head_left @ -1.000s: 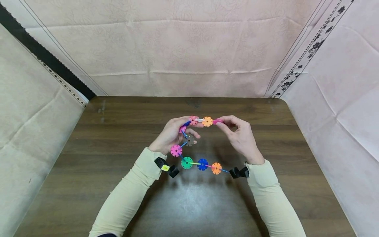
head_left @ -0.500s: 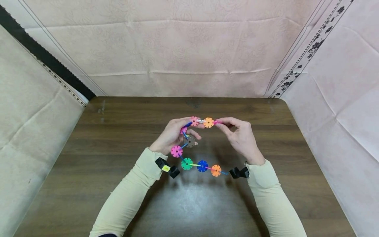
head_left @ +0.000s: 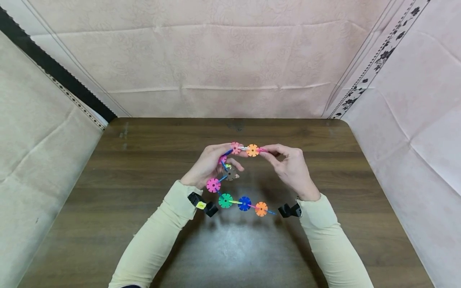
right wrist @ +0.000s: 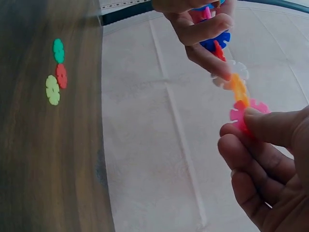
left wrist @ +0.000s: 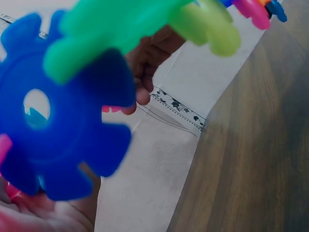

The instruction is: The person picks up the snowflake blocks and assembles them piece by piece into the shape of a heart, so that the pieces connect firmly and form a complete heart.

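Observation:
A long chain of notched plastic discs in many colours hangs in a curve over the table. My left hand (head_left: 212, 162) grips the upper part of it, near a coral-pink disc (head_left: 235, 148). At the chain's far end, my right hand (head_left: 288, 164) pinches a bright pink disc (right wrist: 248, 116) between thumb and fingers. That disc joins an orange disc (head_left: 253, 150). The chain's lower run has a green disc (head_left: 225, 201), a blue disc (head_left: 245, 203) and another orange disc (head_left: 261, 209). A large blue disc (left wrist: 63, 145) covers much of the left wrist view.
The brown wood table (head_left: 108, 224) lies beneath, with pale cloth walls (head_left: 230, 72) at its back and sides. Black wrist cameras sit on both cuffs. In the right wrist view, green, red (right wrist: 61, 76) and yellow-green discs show against the wood.
Both hands keep their hold on the chain. The right hand has shifted slightly left and down, and the hanging lower run has swung a little left and down.

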